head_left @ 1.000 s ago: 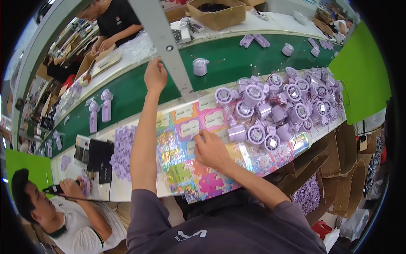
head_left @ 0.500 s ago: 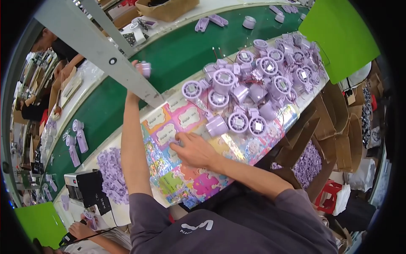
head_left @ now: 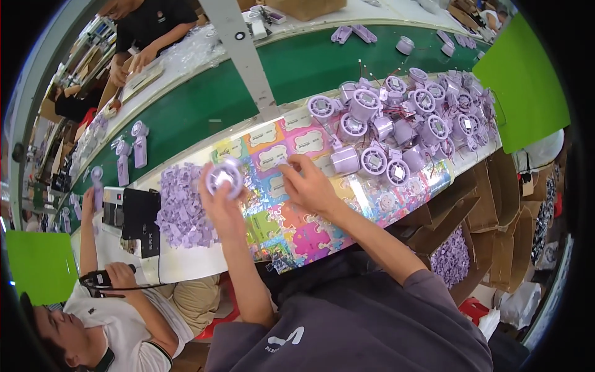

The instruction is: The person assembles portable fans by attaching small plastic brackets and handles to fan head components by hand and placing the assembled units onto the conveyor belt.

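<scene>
My left hand [head_left: 224, 208] is closed round a lilac fan head [head_left: 224, 178], a round housing with a pale square in its middle. It holds this piece above the table, beside a heap of small lilac plastic parts [head_left: 181, 208]. My right hand [head_left: 312, 189] hovers over a colourful patterned sheet [head_left: 304, 239], fingers bent inward and close together; whether a small piece sits between them cannot be made out. To its right lies a large pile of lilac fan heads [head_left: 406, 127], several with thin wires sticking out.
A green conveyor belt [head_left: 186, 139] curves along the far side, carrying lilac pieces. A grey metal post [head_left: 245, 59] rises at the table edge. A black device [head_left: 141, 220] stands left. Co-workers sit at left and far left. Cardboard boxes [head_left: 474, 204] and a green panel [head_left: 527, 93] are right.
My left hand has come back from over the belt behind the post, bringing the fan head above the table. My right hand has lifted slightly. The view has shifted, showing more of the co-workers.
</scene>
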The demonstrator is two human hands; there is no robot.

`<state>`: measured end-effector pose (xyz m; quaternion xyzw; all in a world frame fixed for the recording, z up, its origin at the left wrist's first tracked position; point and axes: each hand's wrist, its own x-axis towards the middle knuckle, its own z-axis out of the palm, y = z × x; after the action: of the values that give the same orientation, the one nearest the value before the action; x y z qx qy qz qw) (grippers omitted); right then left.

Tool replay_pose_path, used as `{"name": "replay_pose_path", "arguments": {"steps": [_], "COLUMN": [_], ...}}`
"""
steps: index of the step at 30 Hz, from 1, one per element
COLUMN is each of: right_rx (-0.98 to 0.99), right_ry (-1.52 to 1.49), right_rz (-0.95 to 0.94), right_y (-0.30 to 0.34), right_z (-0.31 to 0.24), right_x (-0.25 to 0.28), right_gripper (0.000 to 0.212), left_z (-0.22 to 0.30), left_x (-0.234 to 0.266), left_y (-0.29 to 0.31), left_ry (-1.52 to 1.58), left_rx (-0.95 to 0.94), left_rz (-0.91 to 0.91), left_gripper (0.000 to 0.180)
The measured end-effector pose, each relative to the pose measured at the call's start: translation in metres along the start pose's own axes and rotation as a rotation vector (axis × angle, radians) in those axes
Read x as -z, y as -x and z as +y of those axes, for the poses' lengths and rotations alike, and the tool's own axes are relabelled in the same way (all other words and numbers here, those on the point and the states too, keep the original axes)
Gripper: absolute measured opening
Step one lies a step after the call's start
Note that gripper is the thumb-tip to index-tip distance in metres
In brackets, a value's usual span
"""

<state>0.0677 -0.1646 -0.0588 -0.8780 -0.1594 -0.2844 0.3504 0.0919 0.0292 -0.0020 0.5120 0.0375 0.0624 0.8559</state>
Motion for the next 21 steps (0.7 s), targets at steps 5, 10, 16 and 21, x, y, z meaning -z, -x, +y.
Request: {"name": "replay_pose_path", "arguments": {"steps": [5, 10, 16, 21], "right_rx": [-0.078, -0.168, -0.103, -0.192], "right_ry": [-0.131, -0.225, -0.374, -0.484], "right_rz": [0.145, 0.234, 0.057, 0.001], "right_y": [-0.003, 0.003, 0.024, 0.024], "right_z": [0.001, -0.022, -0.059, -0.056], "right_x": [0.001, 0.015, 0.013, 0.010], "right_gripper": [0.029, 0.026, 0.031, 0.028], "left_z": [-0.046, -0.064, -0.055, -0.056], "left_x": [0.029, 0.045, 0.031, 0.032], "left_y": [0.056, 0.059, 0.056, 0.059], "left_ry": [0.019, -0.114, 0.020, -0.155], "left_rx": [0.042, -0.007, 0.063, -0.011], "left_rz": [-0.072, -0.058, -0.074, -0.077], "left_gripper": [0.048, 0.042, 0.035, 0.040]}}
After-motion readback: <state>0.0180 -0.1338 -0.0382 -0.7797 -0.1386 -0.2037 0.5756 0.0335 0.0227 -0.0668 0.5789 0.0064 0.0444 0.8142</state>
